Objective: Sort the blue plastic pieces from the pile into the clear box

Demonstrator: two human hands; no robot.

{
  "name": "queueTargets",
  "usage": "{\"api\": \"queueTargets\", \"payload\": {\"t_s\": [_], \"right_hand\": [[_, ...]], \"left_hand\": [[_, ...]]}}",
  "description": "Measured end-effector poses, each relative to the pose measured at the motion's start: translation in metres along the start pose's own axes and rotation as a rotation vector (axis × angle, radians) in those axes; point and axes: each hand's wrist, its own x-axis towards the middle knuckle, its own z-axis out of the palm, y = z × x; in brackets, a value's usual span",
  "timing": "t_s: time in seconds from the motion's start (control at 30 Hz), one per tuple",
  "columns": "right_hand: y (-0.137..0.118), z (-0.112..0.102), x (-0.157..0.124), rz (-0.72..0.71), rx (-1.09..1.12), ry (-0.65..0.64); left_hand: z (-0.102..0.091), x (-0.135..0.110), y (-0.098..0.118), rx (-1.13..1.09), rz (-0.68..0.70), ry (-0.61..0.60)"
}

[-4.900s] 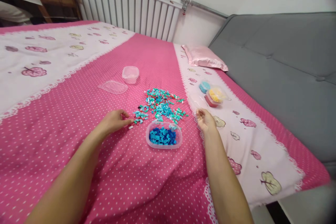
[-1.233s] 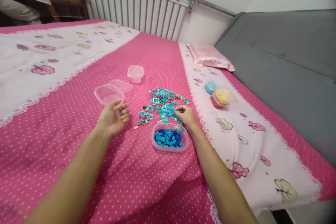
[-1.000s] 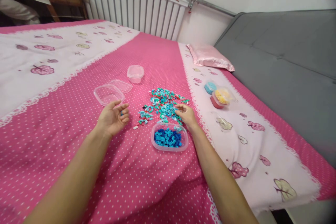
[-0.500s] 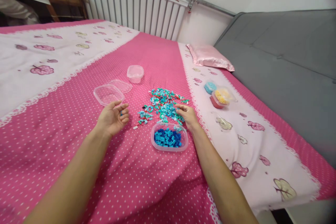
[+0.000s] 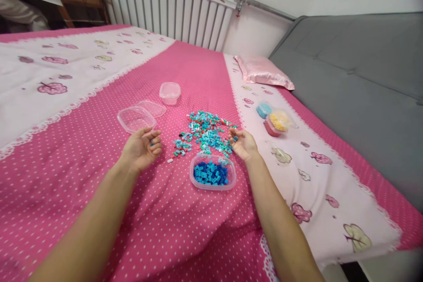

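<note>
A loose pile of small teal, blue, white and red pieces (image 5: 205, 134) lies on the pink dotted bedspread (image 5: 165, 220). In front of it stands a clear tub (image 5: 213, 172) holding blue pieces. My left hand (image 5: 142, 147) rests palm up left of the pile, fingers curled loosely around a small blue piece. My right hand (image 5: 243, 143) is turned palm up at the pile's right edge, with a few small blue pieces in its cupped fingers.
An empty clear tub (image 5: 136, 118), a lid (image 5: 152, 107) and a second small tub (image 5: 170, 92) lie beyond my left hand. Tubs of blue, yellow and red pieces (image 5: 274, 120) stand to the right. A pink pillow (image 5: 264, 72), grey sofa (image 5: 357, 79) and radiator (image 5: 172, 9) border the bed.
My right hand has lifted off the pile and turned palm up with blue pieces in it. My left hand has stayed still. Since the oldest frame an empty tub has appeared near my left hand.
</note>
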Motion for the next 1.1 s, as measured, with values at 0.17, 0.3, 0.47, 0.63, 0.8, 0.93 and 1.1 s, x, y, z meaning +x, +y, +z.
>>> {"api": "queueTargets", "payload": {"t_s": [0.17,0.3,0.47,0.63,0.8,0.93,1.1], "right_hand": [[0.008,0.007,-0.01,-0.04,-0.296,-0.15],[0.015,0.013,-0.013,-0.257,-0.848,-0.22],[0.018,0.02,-0.015,-0.303,-1.159,-0.122],[0.021,0.022,-0.015,-0.326,-0.984,-0.103],[0.007,0.02,-0.014,-0.09,-0.177,-0.008],[-0.013,0.016,-0.015,0.161,0.316,0.058],[-0.013,0.013,-0.016,0.147,0.178,0.002]], "left_hand": [[0.001,0.0,0.0,0.017,0.006,-0.002],[-0.001,0.001,0.0,0.029,0.017,-0.01],[-0.004,0.002,0.0,0.031,0.024,-0.034],[-0.004,0.002,0.001,0.028,0.017,-0.031],[-0.003,0.001,0.001,0.035,0.018,-0.019],[-0.003,0.001,0.001,0.035,0.023,-0.028],[-0.003,0.002,0.0,0.031,0.028,-0.014]]}}
